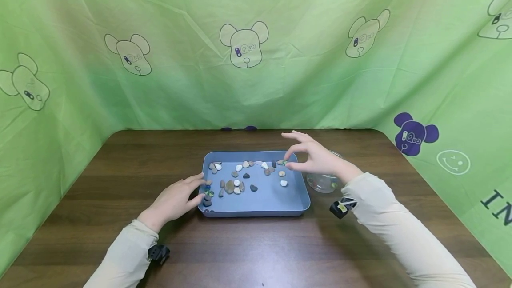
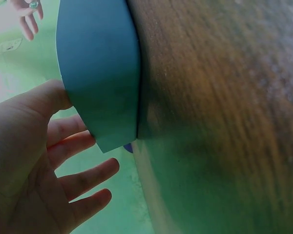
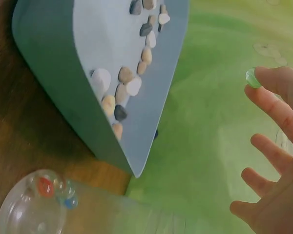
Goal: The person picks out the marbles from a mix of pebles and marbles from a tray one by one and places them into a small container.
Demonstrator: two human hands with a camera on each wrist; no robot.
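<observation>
While held, green marble (image 3: 252,78) gleams.

place: apparently a curtained tabletop booth | printed green cloth (image 1: 184,97) on three sides | wood-grain table (image 1: 256,248)

Head view: glass jar (image 1: 321,185) part-hidden by right hand (image 1: 316,157), its marbles (image 1: 334,185) probably too small to count. Left wrist view: tray (image 2: 100,73) cut off at top, inside hidden.

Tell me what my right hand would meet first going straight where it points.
The way looks free: your right hand, pinching a green marble, points leftward over the tray, though its height above the stones is unclear.
</observation>
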